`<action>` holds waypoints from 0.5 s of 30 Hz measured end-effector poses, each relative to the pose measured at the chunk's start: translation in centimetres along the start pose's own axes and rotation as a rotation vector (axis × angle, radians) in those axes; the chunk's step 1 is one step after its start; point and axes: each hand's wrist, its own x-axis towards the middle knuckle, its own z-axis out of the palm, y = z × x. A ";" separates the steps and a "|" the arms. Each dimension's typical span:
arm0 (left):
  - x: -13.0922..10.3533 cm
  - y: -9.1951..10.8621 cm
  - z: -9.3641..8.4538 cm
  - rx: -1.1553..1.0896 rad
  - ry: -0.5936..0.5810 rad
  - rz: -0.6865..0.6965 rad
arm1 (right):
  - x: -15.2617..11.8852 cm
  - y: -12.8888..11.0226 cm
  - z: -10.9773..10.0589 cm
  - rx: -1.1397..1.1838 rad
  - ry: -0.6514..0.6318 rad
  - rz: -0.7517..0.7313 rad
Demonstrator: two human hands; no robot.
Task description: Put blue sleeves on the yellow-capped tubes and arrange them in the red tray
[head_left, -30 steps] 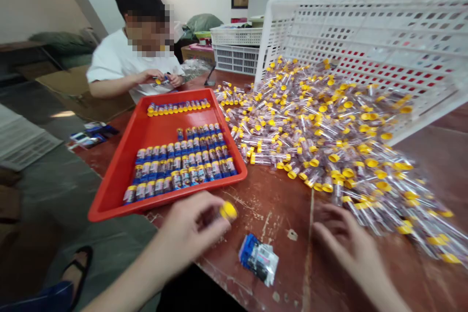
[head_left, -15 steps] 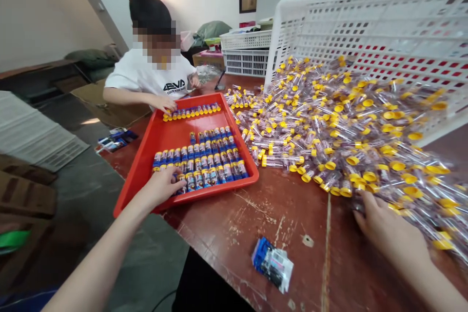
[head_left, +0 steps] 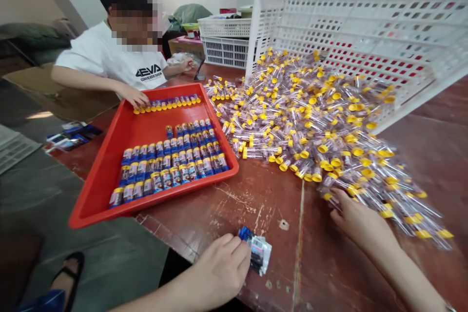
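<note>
My left hand [head_left: 223, 265] is at the near table edge, its fingers curled closed on the edge of a small blue and clear plastic packet [head_left: 260, 253]. At the near side of a big heap of clear tubes with yellow caps [head_left: 292, 122], my right hand [head_left: 356, 217] has its fingers closed round one yellow-capped tube [head_left: 330, 198]. Left of the heap, a red tray [head_left: 98, 168] holds rows of yellow-capped tubes with blue contents [head_left: 175, 175]. Part of the packet is hidden behind my left fingers.
A co-worker [head_left: 109, 53] sits across the table, one hand [head_left: 133, 95] on the tray's far row. A white plastic crate [head_left: 351, 0] lies tipped behind the heap. More packets [head_left: 73, 135] lie at the table's left edge. Stacked white baskets [head_left: 224, 51] stand at the back.
My left hand has moved from the near row in the red tray to the packet on the table. My right hand stays at the heap's near edge. The view has shifted right.
</note>
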 end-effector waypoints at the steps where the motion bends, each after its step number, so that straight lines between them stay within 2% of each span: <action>1: 0.0 -0.1 0.1 -0.014 0.013 0.012 | -0.6 0.0 0.0 0.038 -0.016 -0.017; 3: 0.0 -0.5 0.0 -0.056 0.037 0.022 | -2.0 -0.3 0.0 0.160 -0.036 -0.086; 5: 0.1 -0.8 -0.2 -0.111 0.041 -0.017 | -3.3 -1.1 0.0 0.267 0.014 -0.172; 9: 0.1 -0.3 0.3 -0.179 0.003 -0.178 | -4.8 -3.3 0.3 0.222 0.132 -0.308; 12: -0.2 0.2 0.4 -0.202 -0.048 -0.266 | -5.2 -4.7 0.4 0.216 0.103 -0.364; 15: 0.2 0.1 -0.4 -0.417 -0.050 -0.430 | -5.7 -5.7 -0.1 0.359 0.077 -0.410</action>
